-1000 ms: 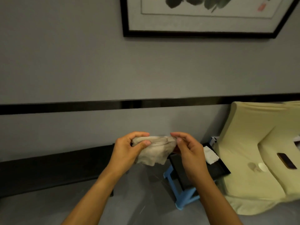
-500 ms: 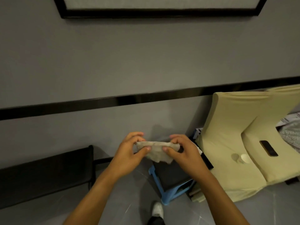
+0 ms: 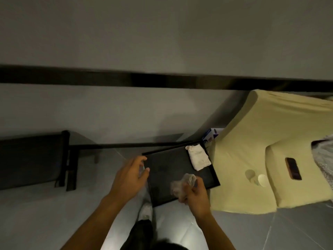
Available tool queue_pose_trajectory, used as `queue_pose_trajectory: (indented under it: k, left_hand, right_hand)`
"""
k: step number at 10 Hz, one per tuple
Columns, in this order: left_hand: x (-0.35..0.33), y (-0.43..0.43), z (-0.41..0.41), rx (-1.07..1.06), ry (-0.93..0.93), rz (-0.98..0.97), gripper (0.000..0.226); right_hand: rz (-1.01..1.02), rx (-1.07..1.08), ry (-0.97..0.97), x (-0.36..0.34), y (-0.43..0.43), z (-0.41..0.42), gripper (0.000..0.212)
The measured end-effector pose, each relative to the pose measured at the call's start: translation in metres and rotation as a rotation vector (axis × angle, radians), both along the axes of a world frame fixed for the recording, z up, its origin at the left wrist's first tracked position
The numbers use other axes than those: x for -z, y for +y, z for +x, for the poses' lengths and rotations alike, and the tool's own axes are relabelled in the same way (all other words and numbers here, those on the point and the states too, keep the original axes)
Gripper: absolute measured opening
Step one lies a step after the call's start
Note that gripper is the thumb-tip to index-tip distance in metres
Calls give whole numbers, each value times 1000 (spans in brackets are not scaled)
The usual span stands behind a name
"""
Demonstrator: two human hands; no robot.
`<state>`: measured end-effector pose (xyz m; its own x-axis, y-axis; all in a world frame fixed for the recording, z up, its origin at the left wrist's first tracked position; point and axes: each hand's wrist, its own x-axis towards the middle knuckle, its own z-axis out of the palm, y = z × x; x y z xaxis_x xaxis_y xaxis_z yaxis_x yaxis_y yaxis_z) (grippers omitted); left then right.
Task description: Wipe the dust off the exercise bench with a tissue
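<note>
- Room: grey wall (image 3: 162,33) with a dark horizontal band across the upper half; pale tiled floor (image 3: 36,213) below.
- Exercise bench (image 3: 30,159), dark, at left of frame, against the wall.
- Black tray (image 3: 165,165) at centre; folded white cloth (image 3: 198,156) in its upper right corner.
- Yellow-covered furniture (image 3: 252,141) at right carries a phone (image 3: 293,168).
- Right hand (image 3: 196,195): grip pinched around a crumpled tissue (image 3: 183,183) over the tray.
- Left hand (image 3: 131,175): grip spread, empty, at the tray's left edge.

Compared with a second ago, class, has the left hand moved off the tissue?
Yes. The left hand has let go, open by the black tray's left edge; the tissue is in the right hand alone.
</note>
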<state>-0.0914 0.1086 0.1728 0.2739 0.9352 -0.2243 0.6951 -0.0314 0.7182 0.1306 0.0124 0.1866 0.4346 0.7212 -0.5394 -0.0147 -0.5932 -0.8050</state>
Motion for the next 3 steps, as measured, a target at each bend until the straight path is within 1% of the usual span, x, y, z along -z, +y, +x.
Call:
queue_pose_trajectory:
  k: [1,2,3]
  left_hand:
    - [36,9,18,71,203,-48,66]
    - [59,9,36,136,305,-75,75]
    - [78,7,45,87,352,-70,71]
  right_hand:
    - [-118,-76,-49,66,15,20,14]
    - [-146,-240,-156,118,45,27,29]
    - [-280,-337,-267,158,86,39,55]
